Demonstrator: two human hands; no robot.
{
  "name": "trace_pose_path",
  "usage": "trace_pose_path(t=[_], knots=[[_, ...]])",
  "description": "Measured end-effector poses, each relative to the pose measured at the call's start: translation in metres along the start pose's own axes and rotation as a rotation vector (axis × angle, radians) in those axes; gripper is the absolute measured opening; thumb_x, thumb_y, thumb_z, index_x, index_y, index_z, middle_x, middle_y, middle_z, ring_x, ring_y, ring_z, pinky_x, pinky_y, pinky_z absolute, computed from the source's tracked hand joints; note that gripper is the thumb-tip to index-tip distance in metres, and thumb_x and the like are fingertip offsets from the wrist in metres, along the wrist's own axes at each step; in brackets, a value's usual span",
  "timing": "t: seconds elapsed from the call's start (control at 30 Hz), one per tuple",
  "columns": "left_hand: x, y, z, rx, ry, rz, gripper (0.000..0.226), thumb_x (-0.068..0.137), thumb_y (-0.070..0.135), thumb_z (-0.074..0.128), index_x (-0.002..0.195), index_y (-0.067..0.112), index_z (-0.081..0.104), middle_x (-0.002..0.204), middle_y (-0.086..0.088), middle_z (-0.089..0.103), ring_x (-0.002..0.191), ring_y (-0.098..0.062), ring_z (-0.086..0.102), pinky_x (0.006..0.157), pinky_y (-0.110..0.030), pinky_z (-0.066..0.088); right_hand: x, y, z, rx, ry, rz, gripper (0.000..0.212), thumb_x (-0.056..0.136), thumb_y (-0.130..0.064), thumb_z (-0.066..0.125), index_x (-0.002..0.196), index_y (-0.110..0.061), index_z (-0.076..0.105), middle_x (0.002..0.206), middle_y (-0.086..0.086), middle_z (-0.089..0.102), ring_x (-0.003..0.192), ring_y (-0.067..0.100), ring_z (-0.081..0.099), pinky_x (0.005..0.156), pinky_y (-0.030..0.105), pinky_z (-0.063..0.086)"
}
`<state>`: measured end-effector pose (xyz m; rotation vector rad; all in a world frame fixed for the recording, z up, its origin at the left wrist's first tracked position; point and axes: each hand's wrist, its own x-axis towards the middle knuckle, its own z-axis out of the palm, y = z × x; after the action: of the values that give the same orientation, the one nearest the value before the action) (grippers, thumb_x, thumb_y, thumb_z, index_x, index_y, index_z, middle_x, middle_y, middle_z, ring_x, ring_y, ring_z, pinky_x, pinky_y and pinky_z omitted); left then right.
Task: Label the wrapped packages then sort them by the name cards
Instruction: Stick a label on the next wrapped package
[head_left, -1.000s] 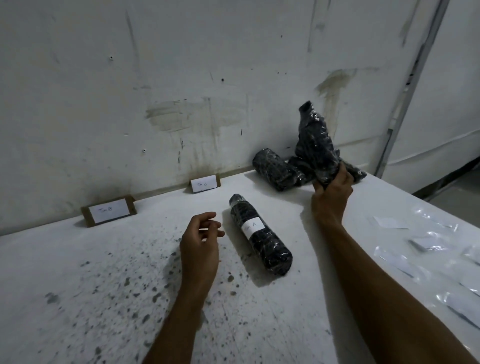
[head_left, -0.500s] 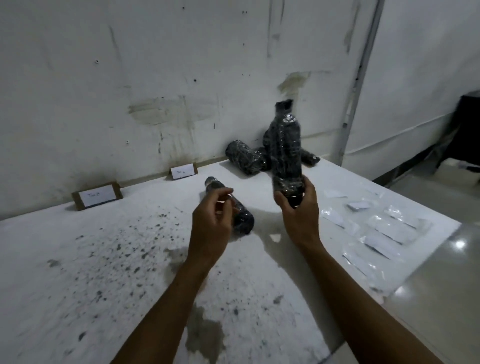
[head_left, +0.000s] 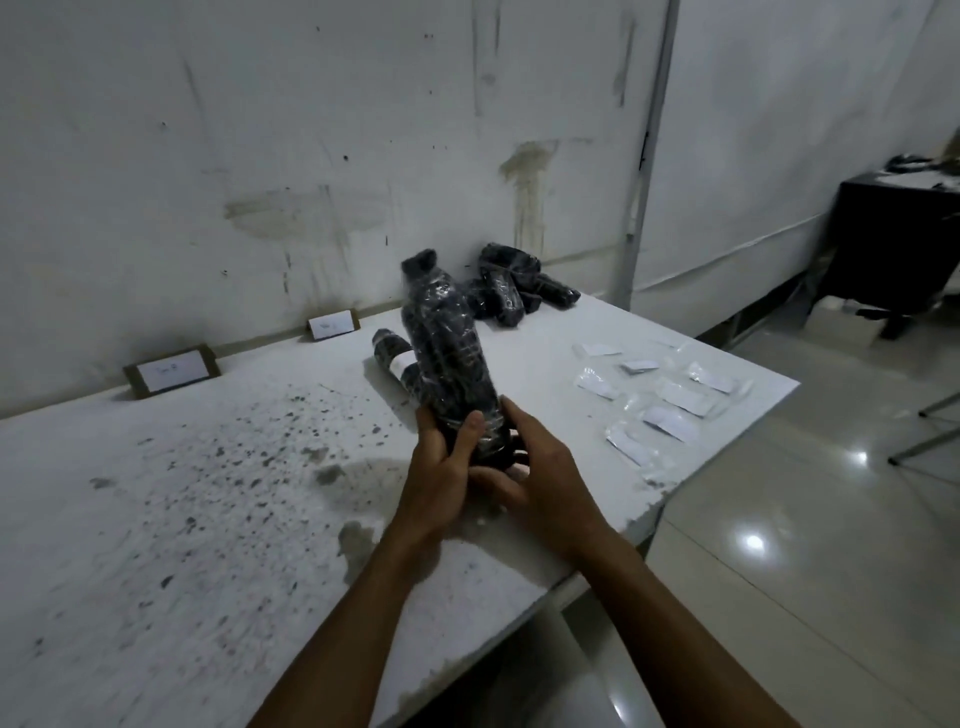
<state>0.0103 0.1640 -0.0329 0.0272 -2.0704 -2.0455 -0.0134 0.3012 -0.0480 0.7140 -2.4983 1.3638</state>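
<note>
Writing: two name cards lean on the wall at the table's back edge. The near card (head_left: 174, 370) carries faint handwriting, too dim to read; the far card (head_left: 333, 325) likewise illegible. No brand visible anywhere.

Held package (head_left: 447, 353): black, bottle-shaped, wrapped in glossy film, no label seen on the side facing the camera. Long axis near upright, tilted a little, narrow neck end up and leaning toward the wall, base down in the hands, above the table (head_left: 156, 519).

Left hand (head_left: 441, 467) grips the base from the left, thumb laid up the front of the wrap. Right hand (head_left: 540, 478) cups the base from the right and below, fingers curled round it. Both hands close together on the same end.

Behind it, a labelled package (head_left: 392, 358) lies flat on the table, white label band round its middle, text hidden. A pile (head_left: 511, 291) of more black packages lies at the wall.

Right of the hands, loose label sleeves (head_left: 670, 400) are scattered over the table's right part, some with white slips inside.
</note>
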Motion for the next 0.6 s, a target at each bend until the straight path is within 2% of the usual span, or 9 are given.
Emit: trace_pose_path(t=[0.03,0.1,0.17,0.23,0.33,0.43,0.5,0.6], knots=[[-0.002,0.000,-0.003,-0.013,-0.003,-0.012,0.052,0.094,0.054,0.053,0.142,0.040,0.038,0.128,0.011,0.066,0.110,-0.013,0.070,0.097,-0.046,0.057,-0.006,0.001,-0.003,-0.084,-0.002,0.005,0.077,0.090,-0.046,0.071,0.154,-0.018,0.038,0.148,0.003,0.054,0.130,0.011,0.051,0.109,0.029,0.044],[-0.002,0.000,-0.007,-0.020,0.010,-0.013,0.059,0.089,0.057,0.052,0.143,0.039,0.036,0.134,0.007,0.062,0.114,-0.015,0.067,0.100,-0.047,0.055,-0.019,0.010,-0.009,-0.333,0.161,-0.019,0.068,0.093,-0.057,0.057,0.148,-0.018,0.048,0.144,0.004,0.058,0.131,0.019,0.052,0.109,0.038,0.042],[-0.001,0.000,-0.009,-0.027,0.040,0.002,0.058,0.088,0.055,0.053,0.140,0.037,0.036,0.134,0.006,0.060,0.115,-0.015,0.066,0.102,-0.048,0.054,-0.035,0.021,-0.020,-0.518,0.351,0.036,0.057,0.094,-0.050,0.055,0.140,-0.017,0.056,0.137,0.007,0.062,0.129,0.027,0.054,0.109,0.051,0.041],[0.000,0.000,-0.011,-0.039,0.065,0.006,0.058,0.088,0.053,0.054,0.139,0.034,0.036,0.136,0.004,0.059,0.117,-0.017,0.065,0.103,-0.048,0.053,-0.049,0.033,-0.032,-0.629,0.439,0.169,0.048,0.093,-0.039,0.061,0.135,-0.016,0.058,0.134,0.010,0.063,0.129,0.032,0.053,0.111,0.060,0.034],[0.000,0.001,-0.011,-0.050,0.086,0.009,0.058,0.088,0.053,0.053,0.139,0.031,0.036,0.136,0.002,0.059,0.116,-0.014,0.064,0.102,-0.046,0.054,-0.068,0.049,-0.045,-0.726,0.461,0.306,0.047,0.091,-0.040,0.051,0.131,-0.016,0.059,0.126,0.011,0.064,0.125,0.034,0.053,0.111,0.067,0.024],[0.002,0.001,-0.011,-0.050,0.118,0.017,0.062,0.087,0.054,0.054,0.141,0.028,0.036,0.133,0.005,0.060,0.118,-0.015,0.063,0.106,-0.049,0.051,-0.072,0.053,-0.049,-0.789,0.431,0.362,0.050,0.088,-0.042,0.048,0.129,-0.014,0.061,0.121,0.010,0.067,0.124,0.036,0.053,0.108,0.074,0.018],[0.002,0.002,-0.011,-0.051,0.127,0.020,0.062,0.087,0.054,0.053,0.140,0.027,0.036,0.130,0.009,0.061,0.115,-0.012,0.064,0.105,-0.049,0.051,-0.070,0.050,-0.049,-0.786,0.421,0.367,0.049,0.088,-0.041,0.046,0.126,-0.015,0.063,0.118,0.008,0.069,0.124,0.035,0.054,0.109,0.074,0.015],[0.002,-0.001,-0.012,-0.045,0.145,0.023,0.057,0.091,0.056,0.054,0.139,0.029,0.038,0.129,0.006,0.062,0.116,-0.016,0.065,0.103,-0.052,0.052,-0.061,0.046,-0.050,-0.759,0.416,0.339,0.043,0.088,-0.035,0.051,0.125,-0.016,0.065,0.118,0.007,0.070,0.126,0.034,0.054,0.110,0.069,0.014]])
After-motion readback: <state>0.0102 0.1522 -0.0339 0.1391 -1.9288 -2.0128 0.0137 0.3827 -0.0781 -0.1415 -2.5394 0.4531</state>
